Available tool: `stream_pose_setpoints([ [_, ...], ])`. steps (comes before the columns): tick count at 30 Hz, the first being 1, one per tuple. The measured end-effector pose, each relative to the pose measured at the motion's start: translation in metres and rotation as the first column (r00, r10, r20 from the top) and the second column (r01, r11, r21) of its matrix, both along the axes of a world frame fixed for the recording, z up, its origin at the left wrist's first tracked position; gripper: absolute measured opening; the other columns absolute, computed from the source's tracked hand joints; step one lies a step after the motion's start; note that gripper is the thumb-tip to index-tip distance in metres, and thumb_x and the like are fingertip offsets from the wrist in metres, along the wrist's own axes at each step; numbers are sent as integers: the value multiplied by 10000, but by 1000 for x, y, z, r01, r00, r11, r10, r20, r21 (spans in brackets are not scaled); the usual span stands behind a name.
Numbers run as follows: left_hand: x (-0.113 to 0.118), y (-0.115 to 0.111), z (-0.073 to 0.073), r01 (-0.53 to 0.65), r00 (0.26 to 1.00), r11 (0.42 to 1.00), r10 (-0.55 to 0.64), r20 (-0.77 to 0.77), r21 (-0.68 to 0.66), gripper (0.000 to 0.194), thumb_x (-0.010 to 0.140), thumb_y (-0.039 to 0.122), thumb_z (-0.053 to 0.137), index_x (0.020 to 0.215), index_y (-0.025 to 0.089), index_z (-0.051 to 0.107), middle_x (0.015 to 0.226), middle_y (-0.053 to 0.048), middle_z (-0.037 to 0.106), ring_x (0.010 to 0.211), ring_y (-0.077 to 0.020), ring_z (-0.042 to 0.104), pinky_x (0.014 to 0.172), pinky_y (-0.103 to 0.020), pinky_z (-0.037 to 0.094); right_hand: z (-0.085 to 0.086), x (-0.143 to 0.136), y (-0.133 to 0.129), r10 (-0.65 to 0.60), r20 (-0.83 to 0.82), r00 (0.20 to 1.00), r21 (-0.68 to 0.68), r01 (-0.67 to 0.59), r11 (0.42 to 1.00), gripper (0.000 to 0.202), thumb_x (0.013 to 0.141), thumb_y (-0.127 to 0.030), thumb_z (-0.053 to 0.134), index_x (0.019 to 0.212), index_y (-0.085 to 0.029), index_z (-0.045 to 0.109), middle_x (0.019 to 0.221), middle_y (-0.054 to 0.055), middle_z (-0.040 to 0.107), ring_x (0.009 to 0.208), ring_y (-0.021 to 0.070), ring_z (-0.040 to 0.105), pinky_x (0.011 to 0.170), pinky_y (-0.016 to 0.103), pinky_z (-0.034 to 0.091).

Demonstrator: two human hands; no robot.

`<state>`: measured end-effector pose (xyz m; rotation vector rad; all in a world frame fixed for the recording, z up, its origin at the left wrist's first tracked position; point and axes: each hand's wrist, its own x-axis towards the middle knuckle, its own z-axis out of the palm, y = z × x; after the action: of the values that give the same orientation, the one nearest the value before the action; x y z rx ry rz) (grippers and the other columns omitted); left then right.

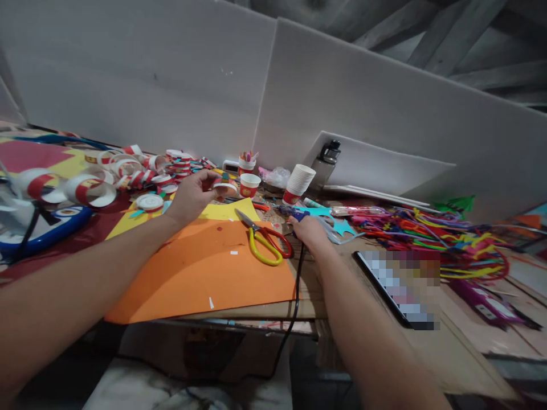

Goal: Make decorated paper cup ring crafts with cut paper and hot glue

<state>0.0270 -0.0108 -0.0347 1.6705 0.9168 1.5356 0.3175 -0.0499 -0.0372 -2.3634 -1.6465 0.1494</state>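
My left hand (194, 196) is closed on a small round paper piece (225, 188) with a white rim and a bit of green on top, held above the yellow paper (231, 209). At the right, my right hand (308, 228) grips a blue glue gun (299, 214), whose black cord (298, 279) hangs over the table edge. Between my hands, scissors (262, 242) with one yellow and one red handle lie partly on the orange paper (192, 273). Small white scraps rest on that paper.
Behind stand a paper cup (249, 185), a tilted cup stack (299, 185) and a dark bottle (325, 165). Curled cup strips (89, 185) lie left. At right are a phone (384, 290), colourful pipe cleaners (427, 233) and a purple packet (485, 302). White boards (149, 80) rise behind.
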Motion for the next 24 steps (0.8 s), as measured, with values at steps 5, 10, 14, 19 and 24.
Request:
stream_pose_setpoints([
  [5,2,-5,6,-6,1000,1000,6,26,-28,343,667,348,791,893,162,611,787,-15,688,652,-144,649,654,-283,537,9,-6,-9,-87,229,970,79,70,994,529,861,-469,587,1166,-39,632,1192,280,598,1100,393,594,886,472,450],
  [10,3,-7,8,-9,998,999,12,59,-49,313,667,301,782,889,155,617,796,-17,694,656,-137,648,646,-272,543,14,-32,-17,326,37,945,426,-310,850,215,839,-270,640,1018,-156,676,1055,124,647,969,231,601,853,353,457],
  [14,4,-9,9,-12,1000,999,13,16,-45,276,677,249,755,899,147,628,819,-25,703,670,-134,648,644,-262,541,6,-64,-25,790,-231,568,443,-662,605,56,789,-183,697,842,-188,715,875,25,671,829,147,604,800,284,457],
  [19,3,-8,8,5,1000,998,-6,-19,-58,282,678,218,733,934,150,637,853,-28,711,663,-131,644,634,-260,539,-3,-84,-28,885,-150,440,312,-829,465,88,773,-190,750,857,-213,762,913,23,692,893,152,602,859,315,402],
  [24,3,-7,7,-7,999,999,5,-54,-39,260,679,242,740,904,149,649,832,-28,701,677,-143,644,645,-273,540,-3,-89,-26,885,23,465,178,-873,455,56,829,-231,716,860,-236,762,947,25,724,956,190,579,908,388,287],
])
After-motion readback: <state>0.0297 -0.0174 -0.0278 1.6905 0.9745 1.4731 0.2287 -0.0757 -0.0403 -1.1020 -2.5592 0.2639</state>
